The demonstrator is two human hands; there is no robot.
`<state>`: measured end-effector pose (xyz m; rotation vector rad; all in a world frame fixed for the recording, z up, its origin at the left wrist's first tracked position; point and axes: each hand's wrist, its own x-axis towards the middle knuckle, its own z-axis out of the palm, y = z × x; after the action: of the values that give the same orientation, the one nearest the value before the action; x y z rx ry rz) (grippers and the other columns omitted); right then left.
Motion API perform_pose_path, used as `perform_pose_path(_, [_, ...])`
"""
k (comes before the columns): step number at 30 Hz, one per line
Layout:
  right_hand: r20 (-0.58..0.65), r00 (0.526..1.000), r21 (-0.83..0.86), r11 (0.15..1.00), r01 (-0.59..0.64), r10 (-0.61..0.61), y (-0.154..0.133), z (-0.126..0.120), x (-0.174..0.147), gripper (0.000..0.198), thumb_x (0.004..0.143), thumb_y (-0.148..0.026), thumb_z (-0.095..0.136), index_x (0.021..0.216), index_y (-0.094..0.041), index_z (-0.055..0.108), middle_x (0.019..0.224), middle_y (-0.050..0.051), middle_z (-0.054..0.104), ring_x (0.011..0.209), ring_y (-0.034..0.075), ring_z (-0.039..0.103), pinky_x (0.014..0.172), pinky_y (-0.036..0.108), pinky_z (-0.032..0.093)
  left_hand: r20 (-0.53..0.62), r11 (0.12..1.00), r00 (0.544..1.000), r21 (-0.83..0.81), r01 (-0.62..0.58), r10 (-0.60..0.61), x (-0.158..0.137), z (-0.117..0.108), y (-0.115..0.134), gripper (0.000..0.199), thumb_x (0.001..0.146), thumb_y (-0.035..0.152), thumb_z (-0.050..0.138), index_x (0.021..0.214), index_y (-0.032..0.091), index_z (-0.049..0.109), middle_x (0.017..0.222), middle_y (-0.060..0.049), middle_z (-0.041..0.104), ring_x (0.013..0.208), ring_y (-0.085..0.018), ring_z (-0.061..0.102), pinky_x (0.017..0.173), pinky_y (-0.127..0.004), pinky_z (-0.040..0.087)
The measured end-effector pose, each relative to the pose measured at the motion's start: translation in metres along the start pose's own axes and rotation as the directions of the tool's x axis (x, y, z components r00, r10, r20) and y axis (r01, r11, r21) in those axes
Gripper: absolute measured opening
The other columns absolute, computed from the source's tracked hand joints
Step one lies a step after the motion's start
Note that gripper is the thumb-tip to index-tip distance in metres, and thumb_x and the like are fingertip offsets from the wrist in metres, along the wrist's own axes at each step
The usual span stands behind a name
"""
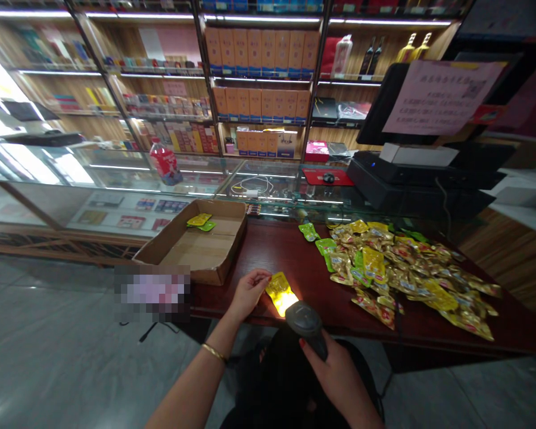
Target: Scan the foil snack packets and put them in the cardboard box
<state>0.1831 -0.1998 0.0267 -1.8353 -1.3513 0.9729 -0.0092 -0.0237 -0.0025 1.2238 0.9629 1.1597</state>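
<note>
My left hand (249,293) pinches the upper left edge of a yellow snack packet (277,288) just above the dark red table (268,238). A black handheld barcode scanner (304,322) is gripped in my right hand (335,366). Its bright light falls on the lower part of the packet, close to the scanner's head. To the right lies a spread-out heap of gold, yellow and green snack packets (393,262). An open cardboard box (196,275) stands at the left, with a yellow packet (199,219) and a green packet (208,226) in it.
Behind the table runs a glass display counter (205,179) with a red-labelled bottle (164,162) on it. A mouse (328,177) lies on a red pad. A monitor (379,107) stands at the right with a printed sheet (442,98). Stocked shelves line the wall.
</note>
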Motion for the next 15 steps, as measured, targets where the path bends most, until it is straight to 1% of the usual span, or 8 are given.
perform_pose_path(5, [0.015,1.000,-0.010,1.000,0.014,-0.014,-0.004,0.000,0.000,0.039,0.091,-0.053,0.054,0.109,-0.024,0.073,0.099,0.009,0.081,0.097,0.029,0.077,0.085,0.033,0.054,0.004,1.000,1.000,-0.004,0.003,-0.003,0.001,0.000,-0.002,0.031,0.073,0.045,0.083,0.083,0.018,0.071,0.074,-0.001,0.070,0.065,-0.014,0.060,0.056,-0.022,0.042])
perform_pose_path(9, [0.037,0.999,-0.024,1.000,-0.002,0.003,-0.009,-0.004,-0.006,0.040,0.090,-0.055,0.054,0.108,-0.024,0.073,0.099,0.009,0.081,0.097,0.030,0.077,0.087,0.034,0.055,0.005,1.000,1.000,-0.025,0.004,-0.004,0.001,0.000,-0.003,0.028,0.073,0.041,0.083,0.083,0.018,0.071,0.075,-0.001,0.070,0.063,-0.012,0.058,0.056,-0.021,0.041])
perform_pose_path(12, [0.065,0.998,-0.005,1.000,-0.014,0.014,-0.009,-0.016,-0.017,0.044,0.090,-0.058,0.055,0.112,-0.025,0.074,0.101,0.009,0.081,0.099,0.029,0.077,0.089,0.033,0.056,-0.001,1.000,1.000,-0.025,0.019,-0.019,0.001,-0.001,-0.003,0.029,0.073,0.042,0.083,0.084,0.018,0.071,0.073,0.000,0.070,0.060,-0.012,0.058,0.055,-0.022,0.041])
perform_pose_path(15, [0.073,0.997,0.003,0.999,-0.041,0.041,-0.001,-0.036,-0.034,0.053,0.086,-0.064,0.059,0.119,-0.025,0.073,0.111,0.010,0.081,0.109,0.031,0.075,0.092,0.033,0.057,0.000,1.000,1.000,-0.007,0.015,-0.015,0.001,-0.001,-0.002,0.030,0.073,0.043,0.083,0.085,0.017,0.072,0.074,-0.001,0.071,0.062,-0.013,0.059,0.057,-0.022,0.043])
